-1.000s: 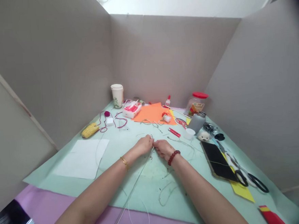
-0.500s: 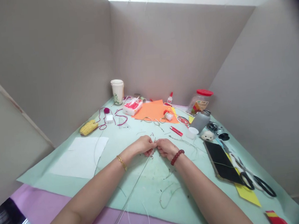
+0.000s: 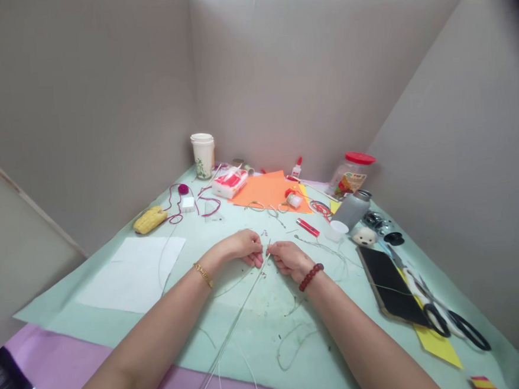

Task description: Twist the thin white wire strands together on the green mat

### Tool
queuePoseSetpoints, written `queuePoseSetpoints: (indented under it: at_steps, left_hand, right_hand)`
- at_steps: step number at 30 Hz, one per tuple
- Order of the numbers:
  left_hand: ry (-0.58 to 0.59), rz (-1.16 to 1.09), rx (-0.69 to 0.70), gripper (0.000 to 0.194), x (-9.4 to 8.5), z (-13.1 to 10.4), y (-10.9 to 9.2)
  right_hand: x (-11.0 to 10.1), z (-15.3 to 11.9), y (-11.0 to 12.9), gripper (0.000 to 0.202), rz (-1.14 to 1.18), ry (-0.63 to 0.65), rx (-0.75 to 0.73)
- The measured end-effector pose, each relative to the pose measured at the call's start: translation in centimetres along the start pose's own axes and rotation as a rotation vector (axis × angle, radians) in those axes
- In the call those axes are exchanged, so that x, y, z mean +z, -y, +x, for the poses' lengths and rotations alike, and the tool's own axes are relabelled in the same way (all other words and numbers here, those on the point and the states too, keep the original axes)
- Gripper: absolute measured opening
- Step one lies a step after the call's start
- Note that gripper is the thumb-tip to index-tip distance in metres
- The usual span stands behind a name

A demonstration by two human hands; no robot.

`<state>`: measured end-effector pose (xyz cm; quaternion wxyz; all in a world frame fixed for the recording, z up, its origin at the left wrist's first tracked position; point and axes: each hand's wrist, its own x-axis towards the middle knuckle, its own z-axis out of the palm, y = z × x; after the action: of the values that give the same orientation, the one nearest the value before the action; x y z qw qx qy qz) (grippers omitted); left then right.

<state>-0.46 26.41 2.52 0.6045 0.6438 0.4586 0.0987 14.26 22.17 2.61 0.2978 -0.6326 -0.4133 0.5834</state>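
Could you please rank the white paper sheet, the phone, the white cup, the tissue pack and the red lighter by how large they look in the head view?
1. White paper sheet
2. Phone
3. White cup and tissue pack: too alike to rank
4. Red lighter

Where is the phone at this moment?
In the head view, the phone lies on the right, just left of the scissors and below the white bear-like head.
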Motion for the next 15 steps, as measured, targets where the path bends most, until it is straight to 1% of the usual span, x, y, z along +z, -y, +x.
queuePoseSetpoints:
  at_steps: [2,4,5,9,13,15]
  left_hand:
    - [-0.097,0.136,0.016,0.01,-0.1,0.3,0.2]
    - [-0.204,0.281,0.065,0.017,0.0,0.7,0.3]
    - [-0.236,0.332,0.084,0.02,0.1,0.9,0.4]
    - [-0.302,0.415,0.1,0.025,1.0,1.5,0.3]
    - [-0.339,0.42,0.14,0.022,1.6,1.6,0.3]
    - [-0.346,0.409,0.128,0.022,1.6,1.7,0.4]
  right_hand:
    - [0.0,-0.1,0.0,0.016,-0.011,-0.002,0.003]
    - [0.1,-0.2,0.0,0.013,-0.02,-0.014,-0.006]
    - [0.1,-0.3,0.1,0.012,-0.021,-0.02,-0.012]
    - [0.2,-0.4,0.1,0.012,-0.026,-0.027,-0.015]
    - [0.2,-0.4,0.1,0.015,-0.023,-0.003,-0.016]
    - [0.2,-0.3,0.1,0.017,-0.026,0.003,-0.016]
